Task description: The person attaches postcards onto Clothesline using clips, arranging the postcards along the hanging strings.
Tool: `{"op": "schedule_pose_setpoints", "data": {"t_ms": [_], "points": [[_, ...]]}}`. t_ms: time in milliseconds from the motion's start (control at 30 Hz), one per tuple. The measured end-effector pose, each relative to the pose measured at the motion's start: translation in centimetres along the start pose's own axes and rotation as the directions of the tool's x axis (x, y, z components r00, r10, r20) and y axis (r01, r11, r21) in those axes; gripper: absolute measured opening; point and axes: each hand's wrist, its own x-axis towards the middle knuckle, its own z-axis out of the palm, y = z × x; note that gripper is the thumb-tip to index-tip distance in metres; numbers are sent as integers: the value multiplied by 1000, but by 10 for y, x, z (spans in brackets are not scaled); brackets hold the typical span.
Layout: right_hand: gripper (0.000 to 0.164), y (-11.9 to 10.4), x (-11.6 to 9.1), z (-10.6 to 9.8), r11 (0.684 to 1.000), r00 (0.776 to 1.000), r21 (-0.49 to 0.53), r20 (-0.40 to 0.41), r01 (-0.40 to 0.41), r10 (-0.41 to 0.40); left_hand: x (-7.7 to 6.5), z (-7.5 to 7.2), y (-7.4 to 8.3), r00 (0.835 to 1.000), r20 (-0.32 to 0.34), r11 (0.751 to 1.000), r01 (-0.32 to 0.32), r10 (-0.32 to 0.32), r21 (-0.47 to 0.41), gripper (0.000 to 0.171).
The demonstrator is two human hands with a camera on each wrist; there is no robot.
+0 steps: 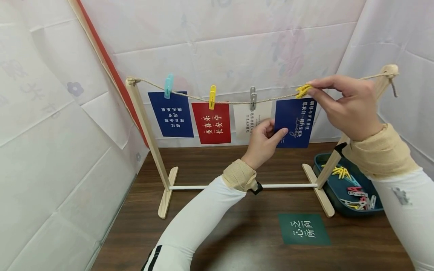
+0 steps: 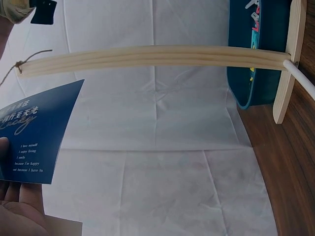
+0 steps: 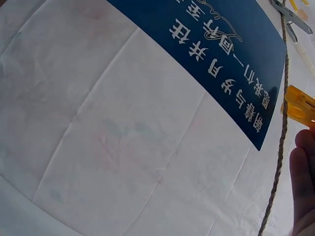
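Observation:
My left hand (image 1: 262, 143) pinches the left edge of a blue card (image 1: 293, 122) with white writing, thumb in front and fingers behind. The card's top edge meets the rope (image 1: 279, 99). A yellow clothespin (image 1: 303, 90) is pinched by my right hand (image 1: 349, 101) at the rope, over the card's top edge. In the right wrist view the clothespin (image 3: 299, 105) has its tip at the rope, beside the card's corner. Left of my hands, a white card (image 1: 242, 120) hangs under a grey clothespin (image 1: 253, 98), partly hidden behind my left hand.
A red card (image 1: 211, 128) and another blue card (image 1: 173, 118) hang further left under yellow and light blue clothespins. The wooden stand (image 1: 149, 135) holds the rope. A dark teal basket (image 1: 359, 212) of clothespins stands at right. A green card (image 1: 304, 229) lies on the table.

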Motion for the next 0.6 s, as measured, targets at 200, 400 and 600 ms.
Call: {"op": "schedule_pose_setpoints", "data": {"t_ms": [200, 400, 600], "points": [[11, 0, 6, 3, 999, 999, -14, 9, -41, 41, 1, 1, -1, 1000, -2, 1000, -6, 6, 11, 17], [12, 1, 12, 3, 995, 994, -7, 40, -99, 99, 1, 2, -1, 1000, -5, 1000, -11, 11, 13, 17], [13, 2, 15, 2, 987, 983, -29, 82, -161, 163, 0, 2, -1, 1000, -3, 1000, -15, 15, 13, 16]]}}
